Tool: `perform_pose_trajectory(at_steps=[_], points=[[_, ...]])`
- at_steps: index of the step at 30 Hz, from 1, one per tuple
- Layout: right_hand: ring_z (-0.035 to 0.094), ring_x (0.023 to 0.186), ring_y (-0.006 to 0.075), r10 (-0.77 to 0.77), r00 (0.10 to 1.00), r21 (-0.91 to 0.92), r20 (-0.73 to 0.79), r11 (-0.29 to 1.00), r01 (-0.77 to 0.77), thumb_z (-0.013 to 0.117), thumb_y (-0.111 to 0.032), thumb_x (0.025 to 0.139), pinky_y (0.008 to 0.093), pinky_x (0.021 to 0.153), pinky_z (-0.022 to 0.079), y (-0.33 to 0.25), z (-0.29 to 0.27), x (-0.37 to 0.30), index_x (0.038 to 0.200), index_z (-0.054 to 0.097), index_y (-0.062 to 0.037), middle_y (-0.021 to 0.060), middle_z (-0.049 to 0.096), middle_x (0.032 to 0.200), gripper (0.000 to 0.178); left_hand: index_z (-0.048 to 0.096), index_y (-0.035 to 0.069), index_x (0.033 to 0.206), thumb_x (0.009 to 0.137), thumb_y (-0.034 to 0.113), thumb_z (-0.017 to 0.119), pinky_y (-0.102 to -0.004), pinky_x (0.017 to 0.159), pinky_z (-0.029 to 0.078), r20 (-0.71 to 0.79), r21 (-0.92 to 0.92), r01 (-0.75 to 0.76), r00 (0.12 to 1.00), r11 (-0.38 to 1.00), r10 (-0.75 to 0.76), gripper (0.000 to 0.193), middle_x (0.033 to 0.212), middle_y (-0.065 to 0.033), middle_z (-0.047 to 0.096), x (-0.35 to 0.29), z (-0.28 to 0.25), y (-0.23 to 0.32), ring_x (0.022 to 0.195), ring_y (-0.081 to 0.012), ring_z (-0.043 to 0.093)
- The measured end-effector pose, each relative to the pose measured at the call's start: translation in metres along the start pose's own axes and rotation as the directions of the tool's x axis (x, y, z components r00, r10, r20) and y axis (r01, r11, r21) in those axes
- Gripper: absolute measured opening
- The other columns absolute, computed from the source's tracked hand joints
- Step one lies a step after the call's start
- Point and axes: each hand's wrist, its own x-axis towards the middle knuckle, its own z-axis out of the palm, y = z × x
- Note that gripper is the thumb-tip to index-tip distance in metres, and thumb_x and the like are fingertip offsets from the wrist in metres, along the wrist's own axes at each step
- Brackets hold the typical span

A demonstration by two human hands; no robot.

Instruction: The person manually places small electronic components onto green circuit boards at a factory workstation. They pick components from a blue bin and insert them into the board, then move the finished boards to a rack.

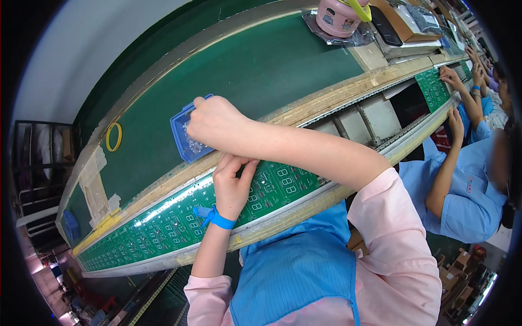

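My right hand (216, 123) is over a small blue bin (181, 142), its fingers curled down into it. Small clear parts (194, 142) lie in the bin; whatever those fingertips touch is hidden. Below it, my left hand (232, 183), wearing a blue wrist strap (222, 219), is over a long run of green circuit boards (179, 225). Its thumb and fingers are bent together near the board's far edge. My right forearm passes just above it, and anything in that pinch is too small to make out. White digit displays are printed or mounted across the boards.
The boards sit in a rail track (375, 142) running to the far right. Behind it are a green bench top (261, 65), a yellow ring (113, 137), a pink bucket (337, 19) and a cardboard box (405, 22). At right, a co-worker in blue (467, 185) handles another board (433, 89).
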Motion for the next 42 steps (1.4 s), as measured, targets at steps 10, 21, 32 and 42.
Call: perform_pose_trajectory(at_steps=[10,21,32,42], points=[[0.068,0.081,0.0298,0.246,0.949,0.438,-0.199,0.888,-0.138,0.063,-0.003,0.074,0.0388,0.067,0.056,0.013,-0.026,-0.026,0.084,0.069,-0.0012,0.0138,0.069,0.081,0.011,0.073,-0.001,0.086,0.076,-0.004,0.075,-0.034,0.076,0.053,-0.048,0.05,-0.107,0.993,0.993,0.109,0.011,0.087,-0.0128,0.071,0.006,0.005,0.005,0.083,-0.0262,0.067],[0.056,0.062,0.0067,0.788,0.508,0.786,0.348,0.05,-0.616,0.06,-0.002,0.093,0.0231,0.056,0.045,-0.011,-0.04,-0.174,0.099,0.069,0.0017,0.0055,0.066,0.083,0.012,0.075,0.001,0.087,0.077,-0.002,0.076,-0.0304,0.067,0.052,-0.042,0.065,-0.002,0.999,0.998,0.005,0.01,0.083,-0.011,0.07,0.004,0.01,0.001,0.077,-0.0209,0.066],[0.061,0.061,0.0181,0.803,0.557,0.849,0.213,0.131,-0.513,0.06,-0.002,0.088,0.0303,0.056,0.048,-0.027,-0.026,-0.188,0.095,0.068,0.001,0.0122,0.064,0.082,0.011,0.074,0.0,0.085,0.075,-0.002,0.078,-0.0294,0.067,0.05,0.01,0.266,-0.158,0.987,0.951,0.161,0.011,0.078,-0.0101,0.068,0.006,0.015,0.006,0.077,-0.0206,0.064],[0.061,0.06,0.0195,0.811,0.547,0.854,0.208,0.122,-0.506,0.061,-0.002,0.087,0.0309,0.055,0.047,-0.026,-0.024,-0.189,0.095,0.068,0.0009,0.0129,0.064,0.08,0.011,0.073,0.0,0.084,0.074,-0.003,0.077,-0.0301,0.065,0.05,0.005,0.289,-0.191,0.98,0.938,0.198,0.011,0.077,-0.0103,0.067,0.006,0.016,0.006,0.074,-0.021,0.064]])
